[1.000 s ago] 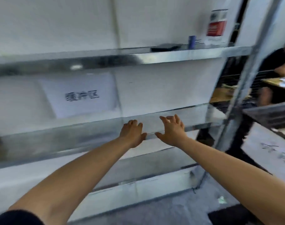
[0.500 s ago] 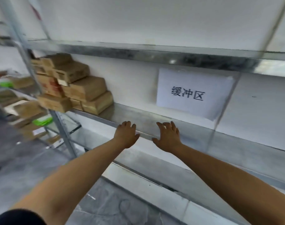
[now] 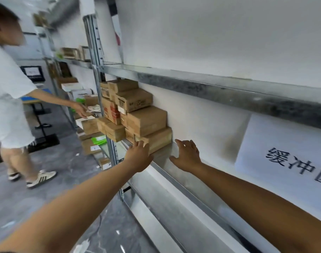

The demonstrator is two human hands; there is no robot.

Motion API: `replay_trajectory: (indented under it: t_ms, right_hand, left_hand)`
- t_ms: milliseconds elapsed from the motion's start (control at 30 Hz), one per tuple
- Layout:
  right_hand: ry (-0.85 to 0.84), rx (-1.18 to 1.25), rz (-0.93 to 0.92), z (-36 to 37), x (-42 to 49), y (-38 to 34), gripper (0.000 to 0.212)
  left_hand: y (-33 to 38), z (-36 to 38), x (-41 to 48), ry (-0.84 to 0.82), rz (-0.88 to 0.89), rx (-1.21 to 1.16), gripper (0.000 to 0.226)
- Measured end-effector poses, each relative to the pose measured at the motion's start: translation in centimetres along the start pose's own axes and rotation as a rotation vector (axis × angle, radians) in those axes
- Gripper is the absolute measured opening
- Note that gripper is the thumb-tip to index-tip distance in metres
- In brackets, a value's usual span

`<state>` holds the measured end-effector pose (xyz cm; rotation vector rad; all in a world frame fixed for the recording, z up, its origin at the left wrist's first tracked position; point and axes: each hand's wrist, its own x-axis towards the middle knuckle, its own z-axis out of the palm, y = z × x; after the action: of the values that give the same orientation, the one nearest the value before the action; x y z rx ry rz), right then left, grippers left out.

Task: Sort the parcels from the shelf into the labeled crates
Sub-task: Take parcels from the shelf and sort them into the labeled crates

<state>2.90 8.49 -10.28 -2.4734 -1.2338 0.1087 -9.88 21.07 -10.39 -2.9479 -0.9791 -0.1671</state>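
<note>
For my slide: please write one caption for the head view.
Left hand at the lowest box of the parcel stack on the metal shelf; right hand open alongside.

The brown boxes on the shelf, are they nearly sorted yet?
Nothing looks sorted yet: the brown cardboard parcels sit stacked on the grey metal shelf, and no crate is in view. In hand: the left hand touches the lowest flat parcel; the right hand is open beside it, holding nothing. To do: the whole stack.

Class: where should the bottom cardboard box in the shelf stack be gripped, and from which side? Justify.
The bottom box lies flat against the wall under other boxes, so grip its front face and free end, probably coming from the bare shelf side.
</note>
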Motion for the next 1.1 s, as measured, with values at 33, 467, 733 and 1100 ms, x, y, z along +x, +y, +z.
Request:
replay_trajectory:
  t_ms: [33,467,733,1100]
  right_hand:
    - [-0.014,0.020,-0.005,0.7,1.2,-0.3,0.073]
    - [-0.040,0.359,0.025,3.8,14.4,-7.8,0.065]
    - [0.056,0.377,0.210,4.8,20.6,-10.6,0.052]
    - [0.208,0.339,0.247,5.8,20.7,-10.9,0.037]
  left_hand:
    - [-0.7,0.6,0.4,-0.016,-0.022,-0.027,0.051]
    - [-9.7,-1.2,13.4,0.119,0.013,-0.255,0.050]
    - [-12.9,-1.9,21.4,-0.007,0.134,-0.237,0.049]
    - [-12.0,-2.3,24.0,-0.183,0.141,-0.053,0.055]
